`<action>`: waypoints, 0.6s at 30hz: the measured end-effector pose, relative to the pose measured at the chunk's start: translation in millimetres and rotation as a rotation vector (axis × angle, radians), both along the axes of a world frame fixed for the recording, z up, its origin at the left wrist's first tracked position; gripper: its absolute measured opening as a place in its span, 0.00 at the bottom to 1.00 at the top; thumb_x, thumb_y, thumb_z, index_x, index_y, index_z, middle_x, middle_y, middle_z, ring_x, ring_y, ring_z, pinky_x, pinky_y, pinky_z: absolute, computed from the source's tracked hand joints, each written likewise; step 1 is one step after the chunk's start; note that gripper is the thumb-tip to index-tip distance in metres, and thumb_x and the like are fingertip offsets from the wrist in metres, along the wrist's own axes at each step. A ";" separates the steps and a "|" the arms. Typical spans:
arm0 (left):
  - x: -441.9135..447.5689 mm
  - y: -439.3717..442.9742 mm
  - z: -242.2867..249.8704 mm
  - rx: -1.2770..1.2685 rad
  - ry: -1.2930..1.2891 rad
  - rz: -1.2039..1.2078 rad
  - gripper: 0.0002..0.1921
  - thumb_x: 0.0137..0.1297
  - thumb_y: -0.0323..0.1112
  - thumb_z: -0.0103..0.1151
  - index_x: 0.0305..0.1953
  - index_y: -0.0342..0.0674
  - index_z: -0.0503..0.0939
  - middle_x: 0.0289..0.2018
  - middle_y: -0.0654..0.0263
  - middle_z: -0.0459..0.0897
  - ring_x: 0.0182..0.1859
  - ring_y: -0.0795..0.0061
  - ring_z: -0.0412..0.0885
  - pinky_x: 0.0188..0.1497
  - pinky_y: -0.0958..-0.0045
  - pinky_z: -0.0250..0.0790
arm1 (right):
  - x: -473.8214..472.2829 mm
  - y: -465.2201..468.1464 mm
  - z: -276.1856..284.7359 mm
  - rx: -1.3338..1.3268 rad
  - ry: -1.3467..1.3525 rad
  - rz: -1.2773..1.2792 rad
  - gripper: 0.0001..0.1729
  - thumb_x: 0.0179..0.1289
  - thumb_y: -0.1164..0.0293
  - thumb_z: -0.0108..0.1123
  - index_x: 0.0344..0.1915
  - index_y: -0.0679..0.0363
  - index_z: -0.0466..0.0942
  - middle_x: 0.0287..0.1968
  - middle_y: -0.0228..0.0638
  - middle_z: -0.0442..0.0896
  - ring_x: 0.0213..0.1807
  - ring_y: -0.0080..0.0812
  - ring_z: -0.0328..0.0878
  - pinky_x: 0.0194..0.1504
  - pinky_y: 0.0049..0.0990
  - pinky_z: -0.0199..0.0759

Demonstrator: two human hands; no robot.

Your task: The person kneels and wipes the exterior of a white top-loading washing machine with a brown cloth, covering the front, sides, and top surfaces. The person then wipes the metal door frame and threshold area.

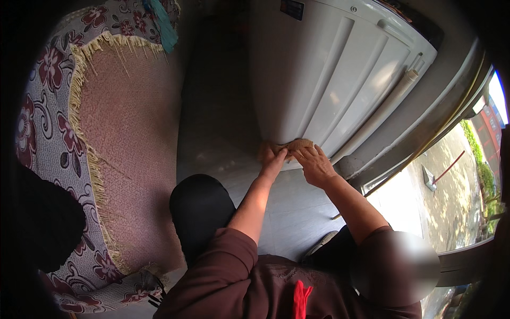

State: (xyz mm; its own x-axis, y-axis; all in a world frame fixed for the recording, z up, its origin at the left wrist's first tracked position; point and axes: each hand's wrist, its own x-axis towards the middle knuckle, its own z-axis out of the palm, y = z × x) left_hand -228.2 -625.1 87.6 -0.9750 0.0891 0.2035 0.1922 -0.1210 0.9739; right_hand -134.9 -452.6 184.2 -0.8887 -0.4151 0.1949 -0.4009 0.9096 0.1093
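Observation:
A tan cloth (301, 144) is bunched against the lower edge of a white washing machine (318, 79), close to the floor. My left hand (274, 162) grips the cloth's left part, thumb on top. My right hand (317, 168) lies over the cloth's right part, its fingers bent onto it, and the two hands nearly touch. Part of the cloth and some of my left fingers are hidden. A beige corrugated drain hose (392, 99) runs down the machine's right side to the floor, right of my right hand.
To the left stands a sofa (131, 119) with a fringed floral cover (51, 67) and a teal cloth (165, 30). My bent knee (202, 211) is between the sofa and my arms. Through the doorway at right, a dustpan (428, 178) with a red handle lies outside.

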 end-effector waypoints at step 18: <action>-92.3 11.2 305.0 0.233 0.747 -0.005 0.42 0.83 0.54 0.52 0.82 0.24 0.58 0.77 0.37 0.67 0.82 0.42 0.62 0.87 0.51 0.47 | -24.8 -53.2 158.0 -0.138 0.621 -0.118 0.47 0.58 0.73 0.75 0.80 0.52 0.72 0.64 0.50 0.76 0.68 0.60 0.72 0.75 0.60 0.62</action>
State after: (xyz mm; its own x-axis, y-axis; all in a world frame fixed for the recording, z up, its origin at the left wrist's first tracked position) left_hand -320.5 -613.9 392.6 -0.5717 -0.0325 0.8198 0.7859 -0.3089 0.5357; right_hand -159.7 -505.8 342.2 -0.6311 -0.2555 0.7324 -0.1969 0.9660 0.1674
